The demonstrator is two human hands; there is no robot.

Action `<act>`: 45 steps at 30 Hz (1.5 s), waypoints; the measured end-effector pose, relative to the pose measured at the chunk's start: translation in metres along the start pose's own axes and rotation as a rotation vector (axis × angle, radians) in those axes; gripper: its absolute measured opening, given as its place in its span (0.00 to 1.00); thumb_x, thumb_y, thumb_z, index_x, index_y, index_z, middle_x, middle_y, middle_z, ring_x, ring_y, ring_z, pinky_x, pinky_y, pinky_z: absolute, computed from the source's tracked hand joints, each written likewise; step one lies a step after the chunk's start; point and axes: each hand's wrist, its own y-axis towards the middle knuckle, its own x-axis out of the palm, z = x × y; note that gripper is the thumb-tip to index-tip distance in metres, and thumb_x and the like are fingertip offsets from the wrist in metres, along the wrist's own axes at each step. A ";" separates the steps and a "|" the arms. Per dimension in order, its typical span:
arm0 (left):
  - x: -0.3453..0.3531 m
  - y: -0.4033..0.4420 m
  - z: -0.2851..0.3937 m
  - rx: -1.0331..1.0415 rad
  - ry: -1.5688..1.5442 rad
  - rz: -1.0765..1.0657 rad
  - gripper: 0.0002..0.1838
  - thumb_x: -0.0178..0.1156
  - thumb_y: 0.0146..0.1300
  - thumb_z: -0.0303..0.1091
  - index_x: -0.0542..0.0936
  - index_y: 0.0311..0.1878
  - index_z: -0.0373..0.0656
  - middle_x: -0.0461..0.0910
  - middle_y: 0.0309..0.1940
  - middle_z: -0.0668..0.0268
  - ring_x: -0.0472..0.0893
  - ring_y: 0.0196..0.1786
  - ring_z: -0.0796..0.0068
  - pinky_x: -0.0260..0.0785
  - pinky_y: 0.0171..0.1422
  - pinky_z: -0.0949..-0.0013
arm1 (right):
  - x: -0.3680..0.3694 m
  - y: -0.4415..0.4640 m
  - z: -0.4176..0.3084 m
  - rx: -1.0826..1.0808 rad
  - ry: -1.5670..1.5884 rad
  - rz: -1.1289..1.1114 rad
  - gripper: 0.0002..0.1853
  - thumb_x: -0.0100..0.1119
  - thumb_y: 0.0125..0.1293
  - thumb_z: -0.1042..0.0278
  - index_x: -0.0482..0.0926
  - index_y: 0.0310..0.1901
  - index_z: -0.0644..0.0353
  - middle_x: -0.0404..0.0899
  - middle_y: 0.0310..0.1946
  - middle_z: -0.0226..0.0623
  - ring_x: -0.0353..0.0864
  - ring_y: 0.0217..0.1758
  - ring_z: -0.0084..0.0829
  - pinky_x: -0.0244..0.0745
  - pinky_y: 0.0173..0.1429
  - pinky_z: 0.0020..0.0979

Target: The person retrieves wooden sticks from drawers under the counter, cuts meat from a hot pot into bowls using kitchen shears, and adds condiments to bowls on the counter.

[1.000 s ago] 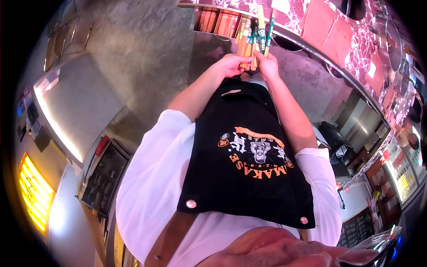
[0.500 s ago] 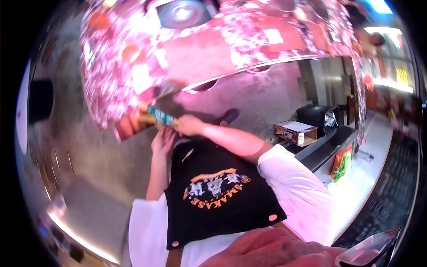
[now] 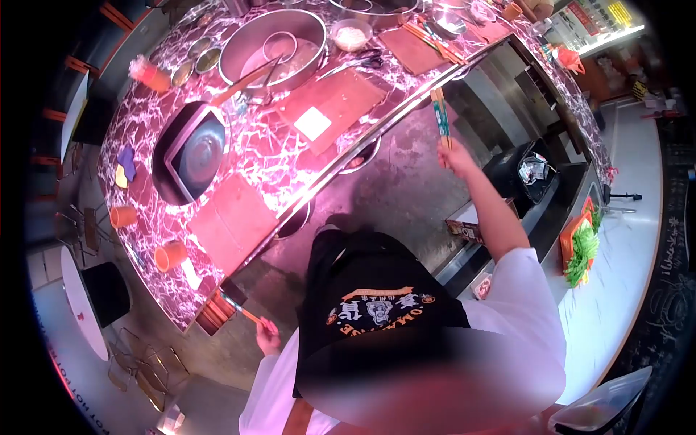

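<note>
Held out over the floor gap, my right hand [image 3: 453,157] is closed around a few chopsticks [image 3: 440,116] with teal printed sections, their ends pointing up toward the counter edge. My left hand [image 3: 268,335], low on the left, pinches a thin orange chopstick [image 3: 246,313] with a teal part at its far end. That far end reaches an open box [image 3: 215,313] of reddish-brown sticks at the counter corner. More chopsticks [image 3: 435,43] lie on a brown mat [image 3: 409,61] at the far side of the counter.
The marbled counter [image 3: 246,156] carries a big steel pot [image 3: 319,32], a sunken cooker [image 3: 199,156], brown mats [image 3: 235,217], scissors [image 3: 355,63] and orange cups [image 3: 170,255]. On my right are a black bin [image 3: 518,170], a cardboard box [image 3: 464,226] and a tray of greens [image 3: 583,250].
My right hand has moved from beside the left hand far to the right, carrying the chopsticks. My left hand has moved lower and now holds a chopstick. The view has turned.
</note>
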 end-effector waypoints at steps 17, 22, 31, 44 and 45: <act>0.649 0.028 -0.250 -0.102 0.752 -0.480 0.12 0.57 0.71 0.32 0.77 0.53 0.36 0.83 0.43 0.59 0.84 0.39 0.72 0.78 0.42 0.75 | -0.106 0.246 -0.044 -0.398 -0.594 0.190 0.15 0.65 0.63 0.66 0.80 0.48 0.65 0.84 0.39 0.37 0.82 0.39 0.29 0.76 0.46 0.30; 0.804 0.077 -0.366 -0.137 0.683 -0.498 0.13 0.57 0.71 0.36 0.77 0.52 0.38 0.83 0.43 0.59 0.84 0.41 0.72 0.78 0.43 0.73 | -0.219 0.261 -0.071 -0.053 -0.254 0.156 0.15 0.62 0.66 0.70 0.79 0.53 0.63 0.81 0.37 0.30 0.78 0.36 0.17 0.72 0.38 0.20; 0.948 0.065 -0.551 1.125 1.352 -0.378 0.09 0.60 0.65 0.32 0.78 0.42 0.35 0.79 0.37 0.57 0.80 0.36 0.62 0.72 0.44 0.64 | -0.480 0.541 -0.158 -0.471 -0.499 0.437 0.11 0.62 0.64 0.66 0.82 0.45 0.63 0.85 0.34 0.39 0.83 0.38 0.29 0.77 0.47 0.31; 1.238 0.155 -0.809 0.771 1.852 -0.350 0.10 0.58 0.54 0.33 0.84 0.35 0.40 0.84 0.30 0.53 0.85 0.35 0.53 0.77 0.42 0.53 | -0.524 0.792 -0.316 -0.544 -1.143 -0.557 0.30 0.64 0.56 0.66 0.71 0.62 0.62 0.81 0.50 0.51 0.82 0.51 0.43 0.74 0.55 0.40; 1.225 0.151 -0.802 0.800 1.773 -0.355 0.09 0.57 0.56 0.34 0.83 0.35 0.40 0.84 0.29 0.53 0.85 0.33 0.53 0.76 0.40 0.53 | -0.537 0.806 -0.308 -0.617 -1.167 -0.525 0.29 0.64 0.57 0.65 0.72 0.61 0.63 0.80 0.49 0.53 0.81 0.53 0.45 0.74 0.55 0.41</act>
